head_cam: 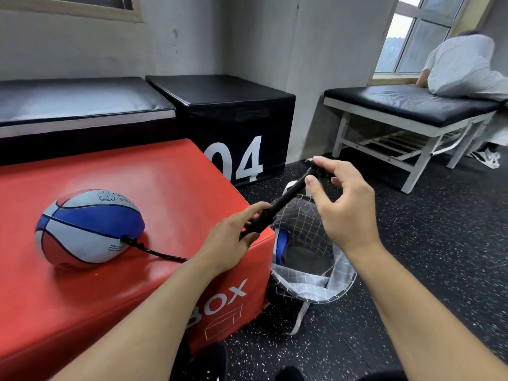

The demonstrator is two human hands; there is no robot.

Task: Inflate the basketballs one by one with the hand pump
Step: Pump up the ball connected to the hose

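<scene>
The basketball sits on the red box and looks squashed and soft, so I think the pumping is only partly done, and another ball seems to be waiting in the checked bag on the floor. A thin black hose runs from the ball toward the hand pump, so the ball looks hooked up. The left hand wraps its fingers round the low end of the pump, and the right hand pinches the top handle with its thumb and first finger, while its other fingers stay loosely curled.
</scene>
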